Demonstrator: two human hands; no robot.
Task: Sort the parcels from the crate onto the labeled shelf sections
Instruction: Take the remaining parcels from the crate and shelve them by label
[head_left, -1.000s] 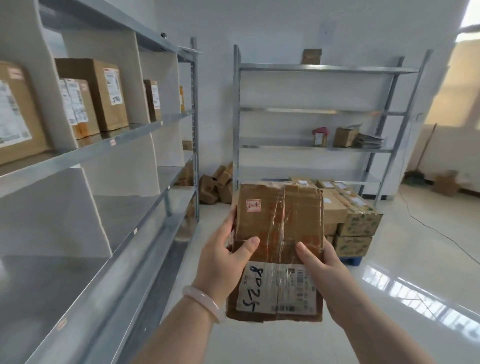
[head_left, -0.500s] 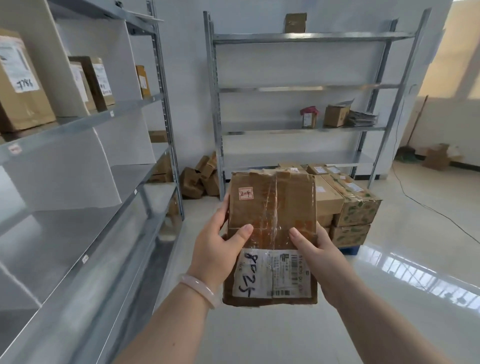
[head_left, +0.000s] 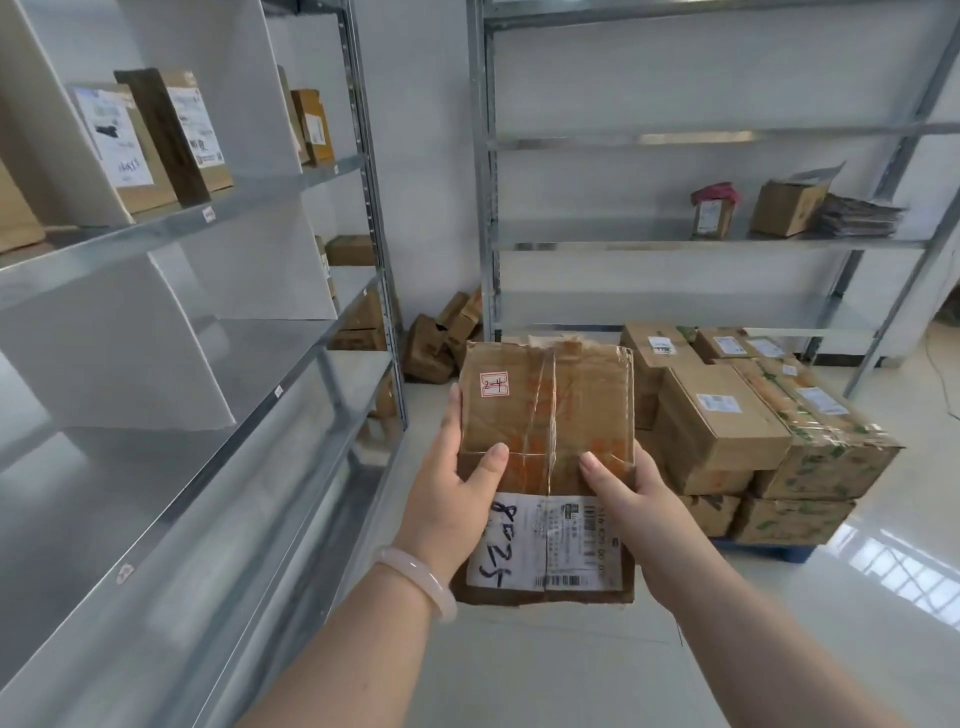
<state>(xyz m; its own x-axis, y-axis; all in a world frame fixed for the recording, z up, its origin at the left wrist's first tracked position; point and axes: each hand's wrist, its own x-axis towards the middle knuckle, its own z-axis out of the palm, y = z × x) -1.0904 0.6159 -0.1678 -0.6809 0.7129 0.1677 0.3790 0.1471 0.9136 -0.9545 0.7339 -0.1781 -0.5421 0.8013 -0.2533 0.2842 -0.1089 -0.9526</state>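
Parcel: a worn brown cardboard parcel (head_left: 545, 415) bound with clear tape. It is held flat in mid-air in front of the person, above the floor (head_left: 519, 675), with its top face to the camera.
Marks on the parcel: a small red-edged sticker (head_left: 494, 385) sits at the far left corner. A white shipping label (head_left: 550, 551) covers the near end and carries large marker writing and barcodes.
Left hand (head_left: 447, 499): on the parcel's left edge. Its grip pinches the parcel, with the thumb across the top and the fingers along the side and underneath.
Right hand (head_left: 634, 499): on the parcel's right edge. Its grip pinches the parcel, thumb on top, the fingers underneath and hidden.
Bracelet (head_left: 415, 577): a pale bangle on the left wrist, just short of the parcel's near left corner.
Stack of boxes (head_left: 727, 415): right of the parcel and beyond it, piled on a blue base (head_left: 769, 551) on the floor.
Left shelf rack (head_left: 208, 218): metal, left of the parcel, with white dividers and small tags on the shelf edges. Labelled boxes (head_left: 171, 135) stand upright on an upper level.
Back shelf rack (head_left: 675, 244): beyond the parcel, against the wall. One level holds an open box (head_left: 787, 208), a pink-topped packet (head_left: 712, 210) and a pile of flat packets (head_left: 857, 215).
Loose boxes (head_left: 441, 338): on the floor beyond the parcel, in the corner between the racks.
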